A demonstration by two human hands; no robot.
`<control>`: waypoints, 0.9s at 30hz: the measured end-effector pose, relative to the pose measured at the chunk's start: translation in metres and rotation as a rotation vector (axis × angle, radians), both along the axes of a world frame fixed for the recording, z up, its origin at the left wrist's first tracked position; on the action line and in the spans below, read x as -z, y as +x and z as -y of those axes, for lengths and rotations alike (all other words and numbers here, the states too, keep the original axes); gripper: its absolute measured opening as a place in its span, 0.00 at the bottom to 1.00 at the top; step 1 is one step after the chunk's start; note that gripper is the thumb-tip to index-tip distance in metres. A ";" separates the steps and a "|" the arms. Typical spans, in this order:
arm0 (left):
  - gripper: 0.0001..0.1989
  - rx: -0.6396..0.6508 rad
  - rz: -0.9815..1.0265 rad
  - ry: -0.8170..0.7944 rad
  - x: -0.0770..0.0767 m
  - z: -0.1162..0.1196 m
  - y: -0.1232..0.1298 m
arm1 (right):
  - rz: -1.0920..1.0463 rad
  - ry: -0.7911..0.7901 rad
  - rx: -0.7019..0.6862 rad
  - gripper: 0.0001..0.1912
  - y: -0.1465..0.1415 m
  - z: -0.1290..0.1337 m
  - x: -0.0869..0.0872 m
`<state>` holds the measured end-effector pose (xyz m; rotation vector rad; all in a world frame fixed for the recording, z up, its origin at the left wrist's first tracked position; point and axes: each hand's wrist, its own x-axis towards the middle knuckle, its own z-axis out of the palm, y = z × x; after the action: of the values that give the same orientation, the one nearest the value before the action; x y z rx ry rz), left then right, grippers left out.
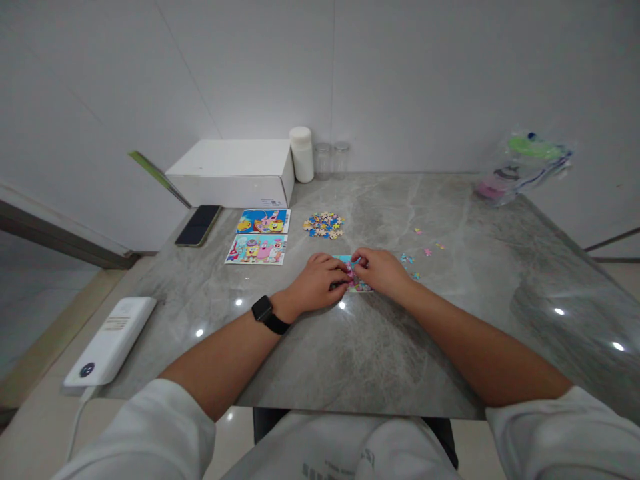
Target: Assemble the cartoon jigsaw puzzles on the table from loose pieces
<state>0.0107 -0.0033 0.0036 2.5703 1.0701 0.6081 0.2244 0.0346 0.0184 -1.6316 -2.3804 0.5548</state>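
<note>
A small, colourful jigsaw puzzle (pixel 361 287) lies flat near the table's middle, largely covered by my fingers. My left hand (pixel 321 281), with a black watch on the wrist, has its fingers bent and pressed on the puzzle's left side. From the right, my right hand (pixel 384 272) reaches over it with thumb and forefinger pinched together at the surface; any single piece between them is hidden. Several loose puzzle pieces (pixel 428 253) are scattered to the right of my right hand. Beyond my hands is a heap of puzzle pieces (pixel 325 225).
Two cartoon picture cards (pixel 257 249) lie left of the heap, near a phone (pixel 199 225). Behind stand a white box (pixel 227 190), a white bottle (pixel 302 157) and two clear glasses (pixel 341 161). A white power bank (pixel 113 340) lies front left; a plastic bag (pixel 523 167) sits back right.
</note>
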 end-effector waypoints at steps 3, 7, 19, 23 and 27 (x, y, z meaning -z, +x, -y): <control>0.11 0.001 0.002 0.000 0.000 0.000 0.000 | 0.041 0.018 -0.001 0.10 0.001 -0.001 0.000; 0.11 -0.002 0.003 -0.008 -0.002 0.001 0.001 | 0.080 0.026 -0.017 0.11 0.004 -0.002 -0.001; 0.11 0.003 0.002 -0.001 -0.001 0.000 0.000 | -0.068 -0.056 0.023 0.10 0.003 -0.005 0.000; 0.11 0.002 -0.009 -0.017 -0.002 0.000 0.000 | -0.096 -0.101 0.054 0.10 0.002 -0.005 -0.003; 0.11 0.004 -0.011 -0.021 -0.003 0.000 0.000 | -0.071 -0.076 0.021 0.09 0.003 -0.005 -0.005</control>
<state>0.0112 -0.0037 0.0066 2.5600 1.0688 0.5794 0.2276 0.0395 0.0232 -1.6378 -2.3155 0.6956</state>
